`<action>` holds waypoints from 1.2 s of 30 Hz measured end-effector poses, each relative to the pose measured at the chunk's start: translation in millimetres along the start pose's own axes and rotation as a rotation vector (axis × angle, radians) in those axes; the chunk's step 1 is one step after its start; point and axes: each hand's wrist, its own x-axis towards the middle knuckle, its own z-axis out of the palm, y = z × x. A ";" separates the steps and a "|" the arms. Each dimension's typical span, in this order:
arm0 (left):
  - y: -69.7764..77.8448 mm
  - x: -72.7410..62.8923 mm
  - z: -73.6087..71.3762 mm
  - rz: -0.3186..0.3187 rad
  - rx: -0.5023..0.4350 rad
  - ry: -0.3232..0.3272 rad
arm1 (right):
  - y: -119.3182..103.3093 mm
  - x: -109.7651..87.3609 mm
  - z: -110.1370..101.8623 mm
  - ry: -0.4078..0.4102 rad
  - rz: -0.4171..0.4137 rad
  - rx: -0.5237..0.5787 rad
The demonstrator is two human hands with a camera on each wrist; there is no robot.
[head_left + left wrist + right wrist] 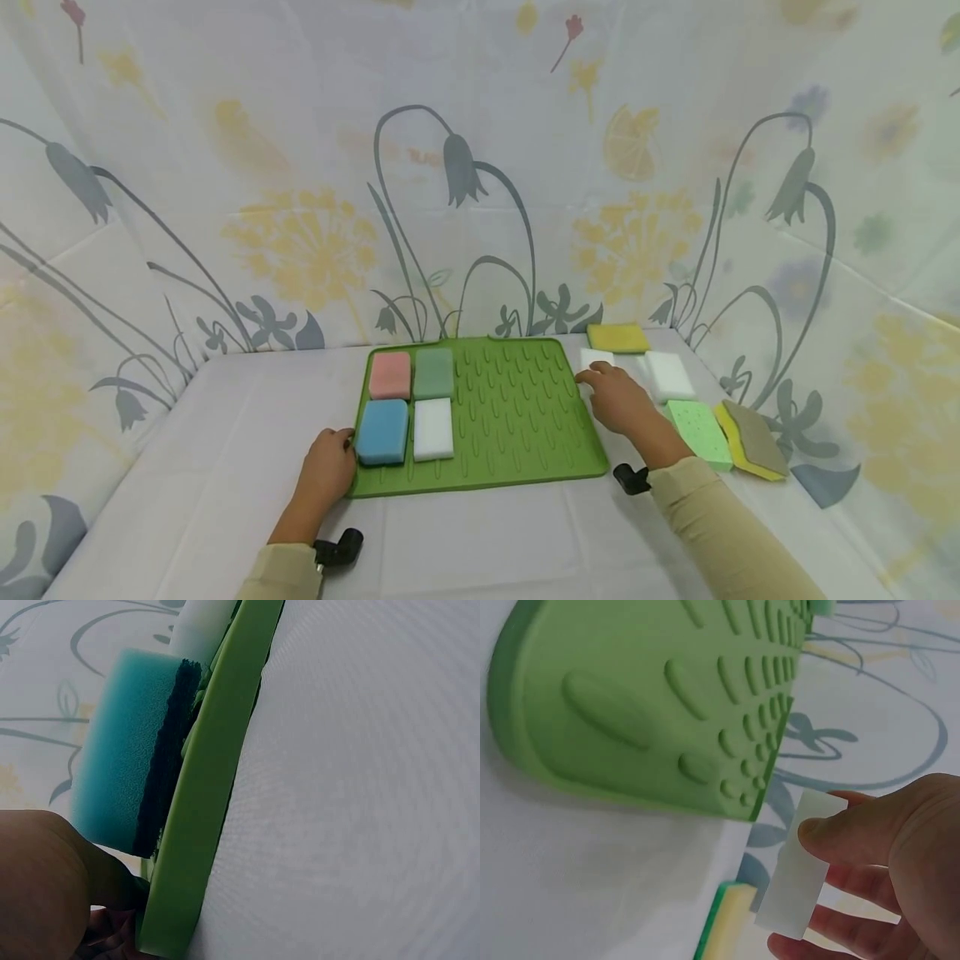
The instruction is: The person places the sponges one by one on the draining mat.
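Observation:
A green silicone mat [517, 417] with raised oval bumps lies on the white cloth. Pink [390, 376], green [433, 374], blue [382, 432] and white [432, 429] sponges sit in a two-by-two block on its left part. My left hand [327, 467] grips the mat's left rim beside the blue sponge, which shows a dark scouring layer underneath in the left wrist view. Just off the mat's right edge, my right hand [618, 400] pinches a white sponge block [795, 877] between thumb and fingers.
Right of the mat lie a yellow sponge [618, 337] at the back, another white sponge [670, 377], a speckled light green sponge [697, 433] and a yellow sponge with a grey-brown face [757, 437]. A flower-printed cloth [480, 233] hangs behind the work surface.

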 end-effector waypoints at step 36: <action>-0.2 -0.9 -0.2 0.021 -0.005 0.009 | -59.0 32.5 9.4 0.015 -0.127 0.035</action>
